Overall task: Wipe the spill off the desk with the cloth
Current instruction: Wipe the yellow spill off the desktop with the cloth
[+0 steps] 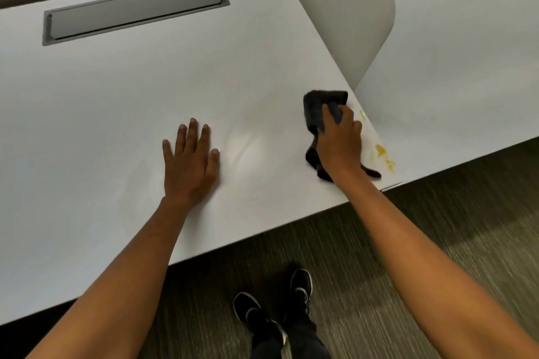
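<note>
The fingers point(329, 114) of the right hand point(339, 143) are curled closed around a dark grey cloth point(316, 109), pressing it down on the white tabletop point(116, 81) at the right of the frame's middle. The cloth bunches out above the knuckles toward the upper left of the hand, and more of it trails under the palm and wrist, with one dark tip poking out at the lower right near the tabletop's front edge. Just right of that hand lies the spill point(382, 151): yellow-orange blots and specks in a loose line along the tabletop's right edge, the biggest blot just beside the hand and apart from the cloth, and a fainter smear higher up near the thumb. The left hand point(189, 160) lies flat on the tabletop at the centre of the frame, palm down, all its fingers point(191, 132) spread wide and holding nothing. At the upper left a grey cable hatch point(134, 10) is set flush in the tabletop. A pale divider panel point(344, 17) stands at the upper right, between this tabletop and a neighbouring desk point(455, 73) in the far right of the frame. Below, at bottom centre, two black shoes point(274, 300) stand on streaked grey-brown carpet point(393, 242).
</note>
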Demonstrator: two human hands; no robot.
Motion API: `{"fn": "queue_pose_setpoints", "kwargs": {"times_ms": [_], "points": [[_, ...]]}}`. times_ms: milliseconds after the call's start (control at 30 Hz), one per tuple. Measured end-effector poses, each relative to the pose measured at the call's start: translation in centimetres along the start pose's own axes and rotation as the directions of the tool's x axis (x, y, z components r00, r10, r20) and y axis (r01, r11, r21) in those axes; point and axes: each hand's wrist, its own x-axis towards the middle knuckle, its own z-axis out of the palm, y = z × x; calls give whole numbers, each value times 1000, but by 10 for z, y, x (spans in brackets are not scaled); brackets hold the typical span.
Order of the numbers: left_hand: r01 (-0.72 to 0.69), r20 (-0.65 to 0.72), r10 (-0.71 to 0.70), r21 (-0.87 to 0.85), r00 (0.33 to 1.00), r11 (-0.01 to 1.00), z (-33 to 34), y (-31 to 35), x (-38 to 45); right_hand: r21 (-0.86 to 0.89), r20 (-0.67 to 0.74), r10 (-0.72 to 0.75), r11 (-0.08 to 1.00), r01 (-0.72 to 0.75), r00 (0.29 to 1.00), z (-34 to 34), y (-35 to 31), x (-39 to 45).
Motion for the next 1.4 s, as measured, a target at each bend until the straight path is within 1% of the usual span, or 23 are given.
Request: {"fn": "queue_pose_setpoints", "kwargs": {"times_ms": [67, 133, 200, 267, 300, 367, 433, 500, 567, 633, 700, 800, 867, 900, 967, 1033, 1100, 1167, 1233, 1267, 1333, 1400], "points": [[-1, 0, 1, 10, 1000, 1000, 1, -1, 1, 24, -8, -19, 1000, 19, 1000, 11, -18, 14], [-2, 3, 2, 15, 1000, 1000, 1, -2, 2, 70, 9, -72, 995, 71, 997, 19, -39, 6], [-4, -1, 4, 27, 1000, 1000, 2, -3, 2, 110, 44, -184, 978, 178, 982, 28, -64, -28], [-7, -5, 7, 34, 1000, 999, 2, -4, 1, 100, 84, -316, 946, 307, 945, 35, -84, -76], [-11, -2, 11, 35, 1000, 999, 1, -4, 0, 102, 111, -360, 931, 350, 926, 35, -89, -101], [-17, 5, 17, 30, 1000, 999, 1, -4, -2, 111, 165, -392, 919, 378, 905, 32, -86, -138], [-9, 2, 9, 10, 1000, 1000, 0, -3, -1, 70, 159, -386, 922, 380, 908, 23, -66, -155], [-6, -2, 6, 4, 1000, 1000, 1, -1, -1, 16, 137, -336, 941, 337, 932, 12, -39, -152], [-2, -5, 1, -3, 1000, 1000, 1, 0, -1, -42, 99, -226, 972, 231, 969, 2, -14, -130], [-1, -8, 1, -4, 1000, 1000, 1, 0, -1, -63, 34, -88, 994, 90, 996, -2, 1, -96], [-6, -8, 6, 9, 1000, 1000, 1, 1, 0, -53, -18, 17, 998, -18, 1000, -1, 3, -58], [-5, -10, 5, 9, 1000, 1000, 1, -1, 0, -23, -69, 77, 997, -78, 995, 10, -20, -18], [-7, -13, 7, 5, 1000, 1000, 2, -2, 1, 11, -74, 53, 999, -53, 996, 19, -46, -16], [-8, -15, 8, 2, 1000, 1000, 2, -3, 1, 37, -56, 8, 999, -6, 998, 23, -60, -24], [-9, -13, 9, 0, 1000, 1000, 2, -2, 1, 69, -2, -135, 989, 134, 991, 31, -85, -57], [-10, -2, 10, 10, 1000, 1000, 0, -2, -1, 73, 69, -282, 958, 277, 957, 37, -99, -103], [-20, 9, 20, 13, 1000, 1000, -1, -1, -2, 82, 126, -351, 936, 343, 928, 35, -94, -141], [-17, 8, 17, -4, 1000, 1000, -3, 0, -2, 51, 132, -372, 928, 369, 919, 29, -77, -155], [-8, -1, 8, -13, 1000, 1000, -3, 0, -1, -11, 123, -379, 924, 383, 917, 22, -58, -142], [-4, 0, 4, -13, 1000, 1000, -3, 1, -1, -34, 113, -362, 929, 368, 925, 19, -51, -126], [-4, 4, 4, -15, 1000, 1000, -2, 2, -2, -60, 66, -269, 960, 273, 961, 16, -47, -89], [-9, 6, 9, -21, 1000, 1000, -3, 2, -2, -28, 14, -154, 988, 155, 988, 20, -54, -53]]}}
